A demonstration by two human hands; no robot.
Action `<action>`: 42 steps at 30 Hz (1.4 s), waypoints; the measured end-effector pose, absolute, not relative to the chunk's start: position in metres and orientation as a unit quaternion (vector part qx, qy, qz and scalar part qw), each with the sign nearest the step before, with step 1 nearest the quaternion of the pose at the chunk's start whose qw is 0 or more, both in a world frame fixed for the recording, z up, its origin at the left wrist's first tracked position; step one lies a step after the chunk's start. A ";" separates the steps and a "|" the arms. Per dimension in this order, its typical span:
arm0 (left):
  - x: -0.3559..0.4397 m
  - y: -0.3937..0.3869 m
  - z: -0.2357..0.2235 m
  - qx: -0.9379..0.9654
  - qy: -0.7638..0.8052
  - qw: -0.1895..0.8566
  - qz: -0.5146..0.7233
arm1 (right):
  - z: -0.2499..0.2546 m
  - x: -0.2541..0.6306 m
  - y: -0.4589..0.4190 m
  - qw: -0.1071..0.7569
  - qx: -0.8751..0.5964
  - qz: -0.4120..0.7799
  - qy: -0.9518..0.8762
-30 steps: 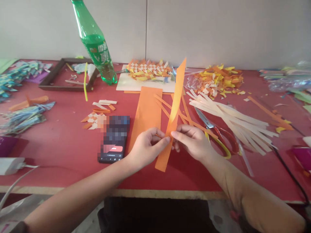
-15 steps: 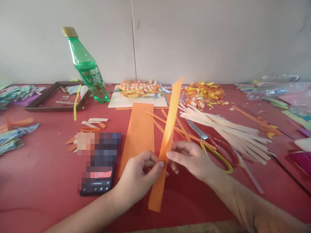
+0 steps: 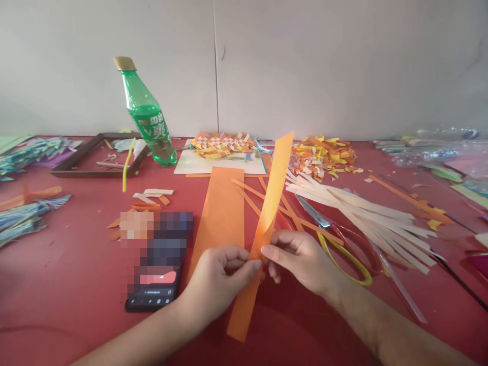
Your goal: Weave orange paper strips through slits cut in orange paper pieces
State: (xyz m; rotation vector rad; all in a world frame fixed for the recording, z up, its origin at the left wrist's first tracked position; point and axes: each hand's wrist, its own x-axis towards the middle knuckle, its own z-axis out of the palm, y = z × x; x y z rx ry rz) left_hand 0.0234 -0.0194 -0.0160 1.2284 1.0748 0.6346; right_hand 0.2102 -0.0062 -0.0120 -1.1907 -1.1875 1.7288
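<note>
A long orange paper strip [image 3: 272,193] stands tilted above the red table [image 3: 68,274], its top leaning right. My left hand [image 3: 219,277] pinches it near the middle from the left, and my right hand [image 3: 301,259] pinches the same spot from the right. A wider orange sheet [image 3: 221,213] lies flat just behind my left hand. Scissors [image 3: 339,239] with red and yellow handles rest to the right of my right hand.
A phone [image 3: 158,277] lies left of my left hand. White strips [image 3: 366,211], thin orange strips [image 3: 290,211], a scrap pile [image 3: 324,155], a woven mat [image 3: 223,145], a green bottle [image 3: 147,114] and a wooden frame [image 3: 97,157] lie farther back. Blue paper pieces [image 3: 23,213] sit at left.
The view has lifted and shifted, so the table's front edge is out of sight. Both hands keep their pinch on the orange strip, which now leans slightly more to the right.
</note>
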 end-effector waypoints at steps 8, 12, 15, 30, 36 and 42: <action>0.023 -0.019 -0.015 0.505 0.488 0.652 0.286 | -0.013 0.211 -0.006 0.350 -0.467 0.661 -0.471; 0.023 -0.019 -0.016 0.499 0.491 0.654 0.286 | -0.015 0.213 -0.006 0.349 -0.464 0.661 -0.475; 0.023 -0.019 -0.016 0.493 0.486 0.659 0.292 | -0.015 0.212 -0.006 0.348 -0.462 0.663 -0.474; 0.025 -0.024 -0.012 0.566 0.506 0.605 0.240 | -0.022 0.216 -0.004 0.363 -0.455 0.676 -0.453; 0.022 -0.025 -0.013 0.585 0.478 0.592 0.281 | -0.016 0.212 -0.007 0.334 -0.456 0.683 -0.462; 0.021 -0.024 -0.013 0.570 0.479 0.613 0.263 | -0.013 0.211 -0.010 0.339 -0.482 0.653 -0.475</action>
